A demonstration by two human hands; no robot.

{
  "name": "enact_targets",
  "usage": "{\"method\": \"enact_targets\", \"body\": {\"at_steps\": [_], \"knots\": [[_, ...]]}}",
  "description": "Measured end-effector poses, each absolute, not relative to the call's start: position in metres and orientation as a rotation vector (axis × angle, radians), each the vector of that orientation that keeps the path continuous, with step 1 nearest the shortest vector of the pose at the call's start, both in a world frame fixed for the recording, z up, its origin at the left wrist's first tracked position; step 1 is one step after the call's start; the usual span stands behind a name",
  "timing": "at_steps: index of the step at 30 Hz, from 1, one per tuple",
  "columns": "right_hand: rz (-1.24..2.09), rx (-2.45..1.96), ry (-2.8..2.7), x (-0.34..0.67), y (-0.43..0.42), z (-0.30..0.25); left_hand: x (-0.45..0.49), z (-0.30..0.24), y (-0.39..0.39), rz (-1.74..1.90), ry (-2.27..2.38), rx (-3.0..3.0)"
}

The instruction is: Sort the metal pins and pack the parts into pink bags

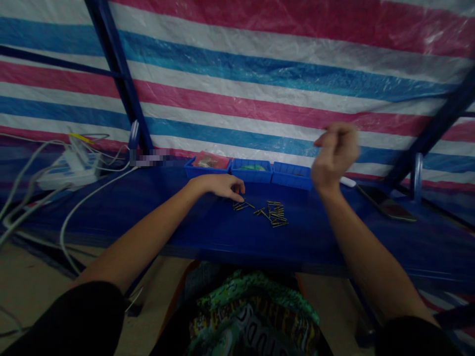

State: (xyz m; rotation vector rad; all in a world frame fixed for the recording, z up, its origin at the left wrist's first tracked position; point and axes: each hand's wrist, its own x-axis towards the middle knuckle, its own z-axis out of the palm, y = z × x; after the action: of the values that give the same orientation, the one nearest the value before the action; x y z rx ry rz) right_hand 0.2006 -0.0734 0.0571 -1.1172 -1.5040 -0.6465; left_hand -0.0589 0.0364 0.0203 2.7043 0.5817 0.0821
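My left hand [227, 187] rests low over the blue table, thumb and forefinger apart, its thumb by a small heap of thin, dull brass-coloured metal pins [241, 205]. Their exact kind is too small to make out. To the right of this heap lies a larger loose pile of similar pins [276, 213]. My right hand [336, 153] is raised above the table, in front of the striped sheet, with bent fingers. Motion blurs it, so I cannot see whether anything is in it.
Along the back stand three blue bins: the left bin [191, 170] has a reddish bag, the middle bin [250, 175] greenish contents, the right bin [291, 177] unclear contents. A phone [386, 202] lies right. A power strip [70, 170] with cables sits left. Blue frame posts [124, 74] rise behind.
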Motion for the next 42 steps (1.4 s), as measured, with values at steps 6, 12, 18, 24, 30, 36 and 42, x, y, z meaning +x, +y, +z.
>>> {"method": "enact_targets", "body": {"at_steps": [6, 12, 18, 24, 30, 36, 42], "knots": [[-0.403, -1.396, -1.995, 0.142, -0.047, 0.000, -0.044, 0.009, 0.035, 0.036, 0.690, 2.775], [-0.249, -1.403, -2.133, 0.135, -0.046, -0.005, -0.037, 0.004, 0.038, 0.448, 0.669, 2.841], [-0.182, -1.376, -2.074, 0.144, -0.044, -0.003, -0.029, 0.007, 0.028, 0.813, 0.604, 2.614], [-0.279, -1.351, -2.022, 0.137, -0.048, -0.002, -0.027, 0.010, 0.024, 0.935, 0.666, 2.590], [-0.305, -1.411, -1.936, 0.140, -0.047, -0.002, -0.031, 0.013, 0.026, 0.939, 0.715, 2.687], [-0.207, -1.377, -1.924, 0.139, -0.046, -0.004, -0.030, 0.015, 0.023, 0.917, 0.819, 2.783], [-0.263, -1.343, -1.920, 0.138, -0.046, -0.005, -0.029, 0.014, 0.020, 0.889, 0.839, 2.778]]}}
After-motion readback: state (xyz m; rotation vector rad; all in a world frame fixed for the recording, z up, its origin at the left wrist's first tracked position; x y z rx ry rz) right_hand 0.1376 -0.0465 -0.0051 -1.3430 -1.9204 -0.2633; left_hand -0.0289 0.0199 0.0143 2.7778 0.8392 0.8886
